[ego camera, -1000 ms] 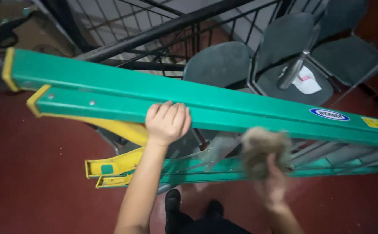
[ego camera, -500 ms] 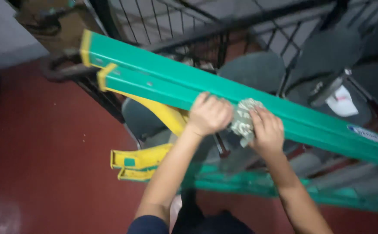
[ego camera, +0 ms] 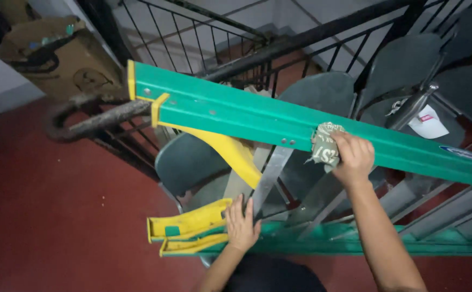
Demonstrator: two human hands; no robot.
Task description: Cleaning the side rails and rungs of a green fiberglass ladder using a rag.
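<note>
Nearest, at 6 o'clock: left hand (ego camera: pixel 241 224), fingers spread flat, pressed against the lower green rail (ego camera: pixel 355 243) beside the yellow end caps (ego camera: pixel 190 230) at 7 o'clock; laid on, not wrapped around anything.

Toward 3 o'clock and slightly farther: right hand (ego camera: pixel 355 157) closed on a crumpled cloth (ego camera: pixel 324 145), pale with dark print, held against the face of the upper green rail (ego camera: pixel 279 121).

Stepladder lying on its side, upper rail running from 10 o'clock down to 3 o'clock, yellow top brace (ego camera: pixel 230 151) curving between the two rails, metal spreader bar (ego camera: pixel 268 181) crossing near centre.

Handling, as judged: rails stiff, smooth and probably slick under a cloth; whole ladder long, awkward, moderately heavy, prone to tipping unless steadied. Best purchase along a rail edge or at the yellow caps, away from the hinged spreader. Cloth soft, light, easily bunched in the palm.

Beyond: dark grey chairs (ego camera: pixel 322 94) stacked behind the ladder, black stair railing (ego camera: pixel 279 48) from 11 to 1 o'clock, cardboard box (ego camera: pixel 68 59) at 10 o'clock, red floor (ego camera: pixel 57 216) at 8 o'clock.
</note>
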